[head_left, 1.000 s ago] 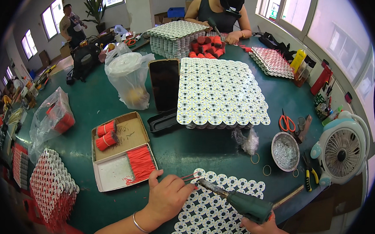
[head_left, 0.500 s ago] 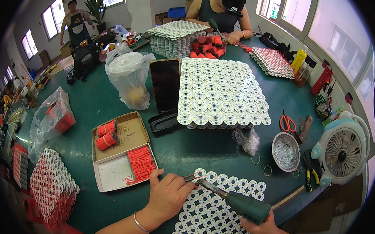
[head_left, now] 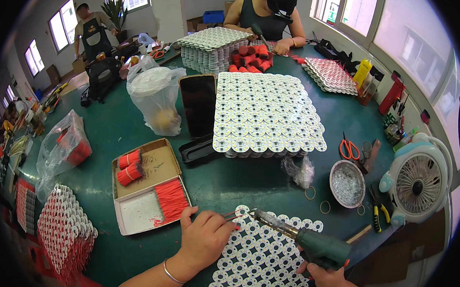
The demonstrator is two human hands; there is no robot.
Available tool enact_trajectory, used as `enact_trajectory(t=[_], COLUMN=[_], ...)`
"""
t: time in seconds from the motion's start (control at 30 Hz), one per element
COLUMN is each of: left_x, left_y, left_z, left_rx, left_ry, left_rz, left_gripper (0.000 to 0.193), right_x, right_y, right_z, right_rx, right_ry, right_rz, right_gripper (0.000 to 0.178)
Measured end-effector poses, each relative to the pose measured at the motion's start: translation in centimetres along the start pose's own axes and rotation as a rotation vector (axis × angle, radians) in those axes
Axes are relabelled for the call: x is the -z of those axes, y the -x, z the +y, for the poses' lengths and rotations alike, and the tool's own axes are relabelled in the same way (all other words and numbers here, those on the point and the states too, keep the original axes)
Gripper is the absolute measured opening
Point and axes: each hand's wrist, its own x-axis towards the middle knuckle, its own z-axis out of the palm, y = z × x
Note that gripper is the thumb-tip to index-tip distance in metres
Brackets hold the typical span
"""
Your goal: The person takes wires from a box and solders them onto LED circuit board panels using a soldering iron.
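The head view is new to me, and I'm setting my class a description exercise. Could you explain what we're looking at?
There is no robot here, just a person's two bare hands. The left of two wide fisheye cameras on that person's head looks down at them, so straight edges bend near the rim. The left hand holds thin red wire; the right hand grips a green pistol-shaped tool, its tip near the far edge of a sheet of joined round white boards. Also on the green table are an open box with more wire, a stack of boards, a metal bowl and scissors.
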Motion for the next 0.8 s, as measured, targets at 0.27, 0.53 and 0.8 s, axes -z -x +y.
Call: enact_trajectory(t=[0.27, 0.53, 0.8], left_x=[-0.1, -0.2, -0.3], left_y=[0.5, 0.6, 0.4], left_z=[0.6, 0.5, 0.5], left_rx=[-0.08, -0.078, -0.072], left_ry=[-0.007, -0.023, -0.009], left_rz=[0.018, -0.017, -0.002], left_gripper=[0.01, 0.009, 0.008], right_x=[0.6, 0.7, 0.2], right_y=[1.0, 0.7, 0.4], right_z=[1.7, 1.9, 0.9], right_rx=[-0.049, -0.051, -0.033], right_ry=[0.074, 0.181, 0.239], right_rz=[-0.037, -0.141, -0.179], right_gripper=[0.018, 0.024, 0.028])
